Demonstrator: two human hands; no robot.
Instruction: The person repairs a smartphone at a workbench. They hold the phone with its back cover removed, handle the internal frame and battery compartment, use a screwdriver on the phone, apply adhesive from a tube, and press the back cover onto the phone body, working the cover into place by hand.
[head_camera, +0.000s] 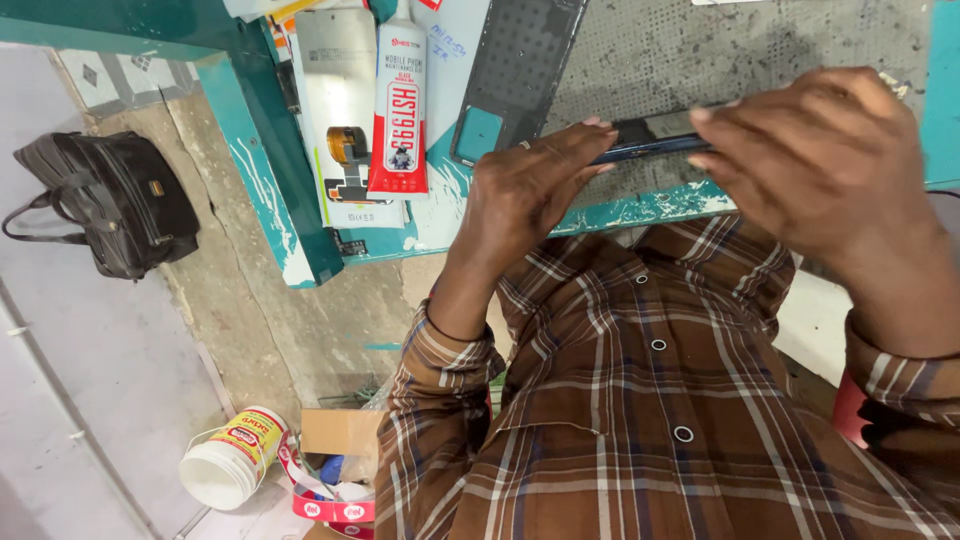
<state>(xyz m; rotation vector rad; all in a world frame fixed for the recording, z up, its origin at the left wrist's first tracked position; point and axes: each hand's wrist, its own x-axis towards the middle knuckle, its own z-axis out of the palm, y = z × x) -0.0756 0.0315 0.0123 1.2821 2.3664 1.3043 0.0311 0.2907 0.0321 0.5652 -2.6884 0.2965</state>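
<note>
Above teal bench edge (640, 208), dark phone (655, 135) is held edge-on, pinched between left hand (525, 195) and right hand (820, 165), fingers closed on its ends. Glue tube (397, 100) lies well apart leftward; grey mat (700, 50) is left open behind.

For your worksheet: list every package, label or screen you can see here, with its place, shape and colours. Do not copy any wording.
Glue tube: lies on the teal bench, left of the hands; white top, red lower label.
Plastic tub: on the floor, lower left; white, with red-and-yellow label.
Phone: held edge-on between left hand and right hand; dark, glossy slab.
</note>
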